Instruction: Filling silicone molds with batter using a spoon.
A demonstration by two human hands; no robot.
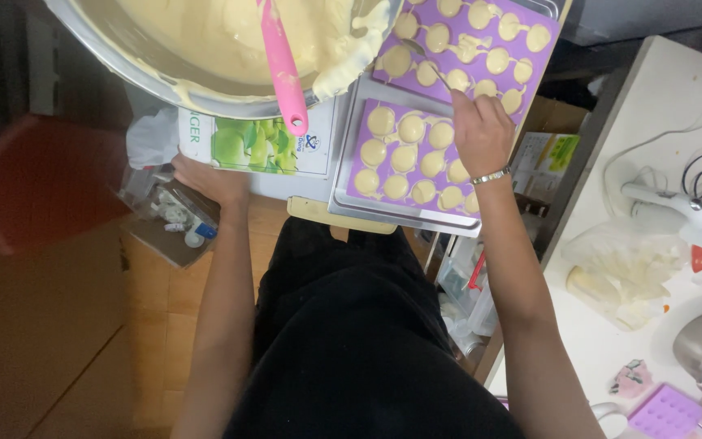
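Tilting that bowl (205, 49) at eleven o'clock, your left hand (205, 180) props it from beneath; its finger grip is hidden. Your right hand (481, 134) pinches a spoon (428, 61) over the purple mould (416, 154) at one o'clock. Batter could drip between cups, or the pink spatula (282, 65) could slide out.

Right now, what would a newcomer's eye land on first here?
The two purple silicone moulds filled with pale yellow batter, centre top on a metal tray. The right hand holds a spoon over them. Upper left, a big steel bowl of batter with a pink spatula, the left hand beneath it.
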